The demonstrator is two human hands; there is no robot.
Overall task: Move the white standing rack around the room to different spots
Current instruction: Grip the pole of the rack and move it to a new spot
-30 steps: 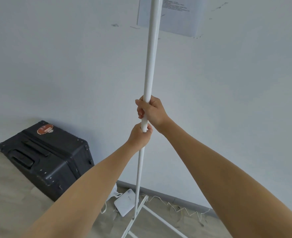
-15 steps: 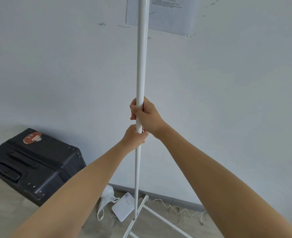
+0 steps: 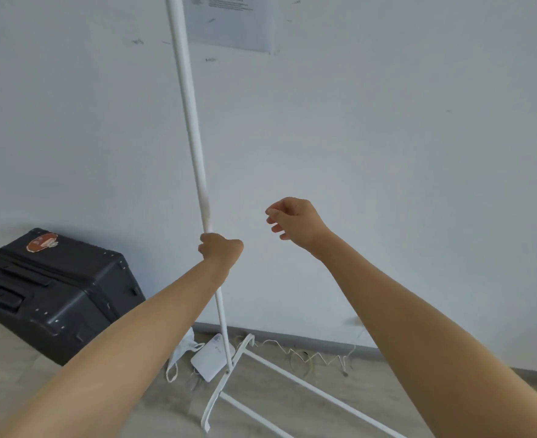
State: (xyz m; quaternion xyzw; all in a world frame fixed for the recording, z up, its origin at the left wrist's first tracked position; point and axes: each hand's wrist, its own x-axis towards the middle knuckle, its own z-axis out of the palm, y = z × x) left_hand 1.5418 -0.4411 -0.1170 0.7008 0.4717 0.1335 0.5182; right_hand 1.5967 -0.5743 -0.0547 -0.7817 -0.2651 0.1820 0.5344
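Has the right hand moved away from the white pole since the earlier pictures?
Yes. The right hand let go and now hangs open, right of the pole.

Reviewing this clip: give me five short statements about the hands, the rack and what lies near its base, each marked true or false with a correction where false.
1. The left hand is closed around the white standing rack. True.
2. The right hand also grips the pole. False: it is open, apart from the pole.
3. A black suitcase sits left of the rack. True.
4. The suitcase bears a blue sticker. False: the sticker is red.
5. A paper sheet hangs on the wall behind the pole. True.
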